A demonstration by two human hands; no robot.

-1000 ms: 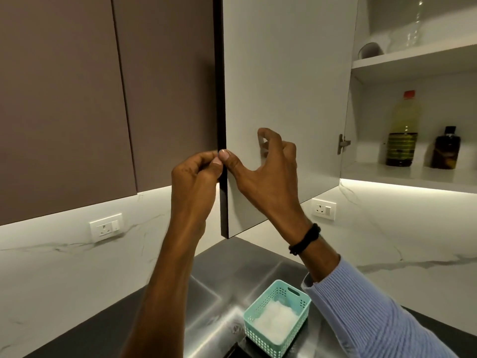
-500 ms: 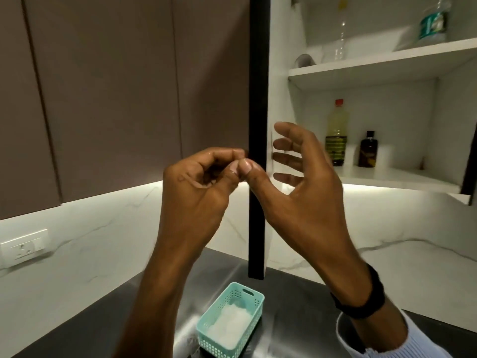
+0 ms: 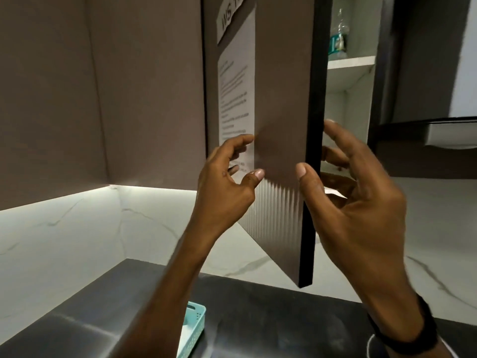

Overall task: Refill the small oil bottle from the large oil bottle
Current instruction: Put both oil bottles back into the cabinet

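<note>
Steel-dark desk runs along the bottom of my view. A teal plastic basket sits on it, partly hidden by the left forearm and cut off at the frame's edge.

Above it I see both hands raised at the cabinet door. The left hand is in front of the door's brown outer face, fingers loosely curled and apart from the thumb, with nothing between them. I cannot tell whether its fingertips touch the door.

The right hand, with a black wristband on its wrist, straddles the door's dark free edge. Its thumb lies on the outer face and its fingers spread behind the edge. Blur keeps me from telling whether it pinches the door or only brackets it.

A printed sheet is stuck on the far part of the door, its text too small to read. A paper label above it starts "WS" and is cut off.

A white marble-look wall stands behind the desk, lit from under the cabinets.

Past the door edge only a narrow strip of the open cabinet shows. It holds a white shelf with a clear plastic bottle on it.

Neither the large oil bottle nor the small oil bottle is visible. The door and the right hand cover the cabinet's lower part.
</note>
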